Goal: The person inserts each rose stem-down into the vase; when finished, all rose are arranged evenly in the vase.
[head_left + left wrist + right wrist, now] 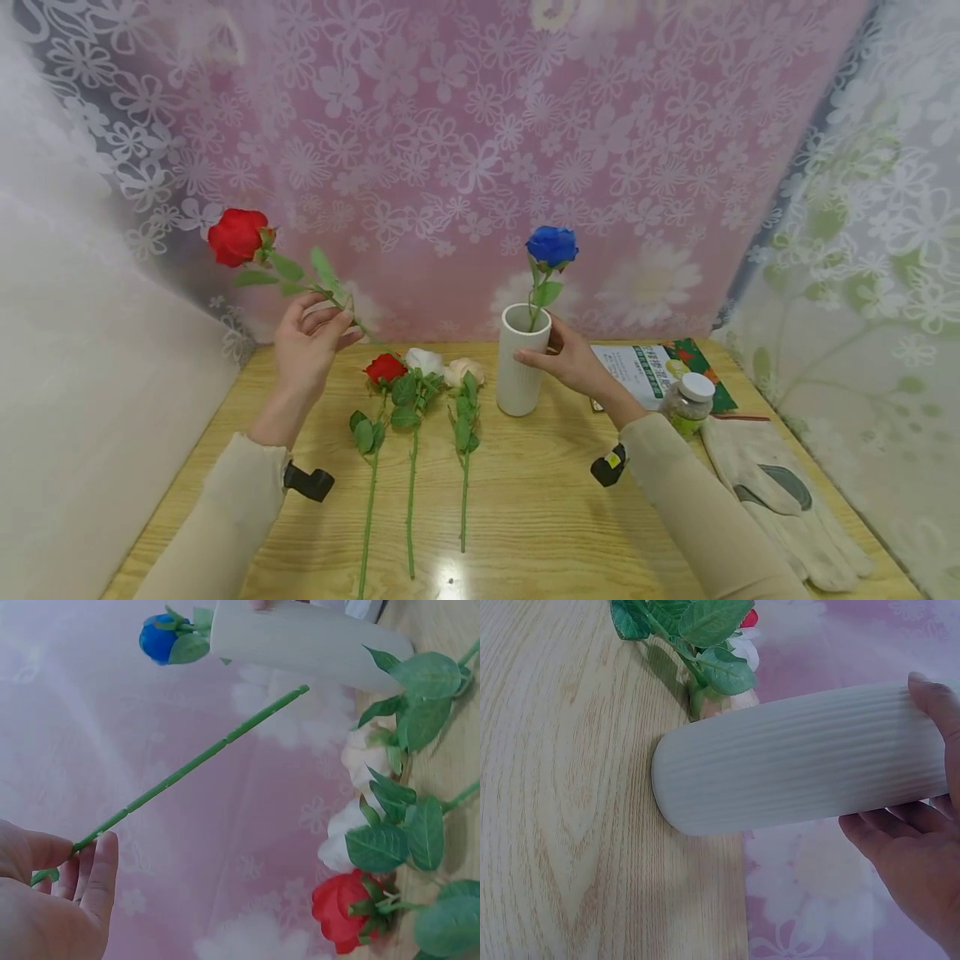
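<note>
Above the left side of the pale wooden table (540, 500), the left hand (311, 333) is pinching a large red rose with green leaves (238, 237) by its slim green stem, the thumb pressing against the fingers. The bloom is leaning up and left, while the bare stem end (296, 691) is pointing toward the vase without touching it. To the right, the right hand (570, 358) is gripping the white, ribbed, cylindrical vase (519, 375) near its top, thumb across the front and fingers behind. A blue rose with green leaves (552, 246) is already standing in it. Handling this well probably means keeping the pinch firm but gentle, guiding the stem from close to its tip, and holding the vase upright and steady.

Between the left hand and the vase, a smaller red rose (385, 368), a white rose (425, 361) and a cream rose (464, 372) are lying side by side, where a low stem could snag. The blue rose is taking up part of the vase's mouth. Farther right, a white-and-green printed packet (630, 375), a clear jar with a white lid (688, 404) and cream work gloves (780, 500) are lying beyond or beside the right arm, seemingly out of the way.
</note>
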A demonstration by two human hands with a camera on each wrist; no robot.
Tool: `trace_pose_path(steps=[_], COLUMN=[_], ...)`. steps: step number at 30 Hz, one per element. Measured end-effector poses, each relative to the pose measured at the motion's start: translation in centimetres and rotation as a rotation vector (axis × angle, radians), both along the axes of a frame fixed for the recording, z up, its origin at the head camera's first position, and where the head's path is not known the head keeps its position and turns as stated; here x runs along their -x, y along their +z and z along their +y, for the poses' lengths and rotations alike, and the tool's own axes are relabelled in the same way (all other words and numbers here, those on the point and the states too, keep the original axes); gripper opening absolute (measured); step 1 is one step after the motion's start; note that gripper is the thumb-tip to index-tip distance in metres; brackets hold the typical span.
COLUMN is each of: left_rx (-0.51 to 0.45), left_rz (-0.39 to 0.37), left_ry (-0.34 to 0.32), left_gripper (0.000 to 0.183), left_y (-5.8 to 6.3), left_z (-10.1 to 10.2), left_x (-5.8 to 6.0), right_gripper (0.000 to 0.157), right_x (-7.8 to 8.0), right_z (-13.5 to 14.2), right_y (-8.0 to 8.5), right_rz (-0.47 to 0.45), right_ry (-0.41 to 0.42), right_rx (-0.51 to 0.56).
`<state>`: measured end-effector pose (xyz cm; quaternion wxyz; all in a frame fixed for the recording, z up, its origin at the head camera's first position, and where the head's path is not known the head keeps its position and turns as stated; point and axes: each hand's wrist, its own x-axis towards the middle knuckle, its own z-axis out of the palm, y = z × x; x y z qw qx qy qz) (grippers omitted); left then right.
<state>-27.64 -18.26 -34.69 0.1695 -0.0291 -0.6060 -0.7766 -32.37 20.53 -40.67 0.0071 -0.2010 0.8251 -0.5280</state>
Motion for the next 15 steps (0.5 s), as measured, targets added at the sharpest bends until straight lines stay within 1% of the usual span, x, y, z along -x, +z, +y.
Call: trace_pose_path(steps=[6, 11, 15], left_rx=[-0.022, -0.035, -0.065], left_rz=[0.071, 0.101, 0.138], left_ry=[-0.005, 0.005, 0.01], left_gripper=[0.034, 0.039, 0.042], left_y=[1.4, 2.7, 3.7], left_z=[2.3, 4.3, 5.7], left_x=[0.9, 1.6, 2.1], right_gripper=[0.081, 0.08, 0.08], right_x=[-0.1, 0.0, 0.1], right_z=[0.1, 0.1, 0.1], right_y=[0.1, 0.0, -0.1], right_rz=[0.001, 0.003, 0.005], right_ry=[0.001, 0.007, 0.011], right_rx=[0.009, 0.013, 0.011])
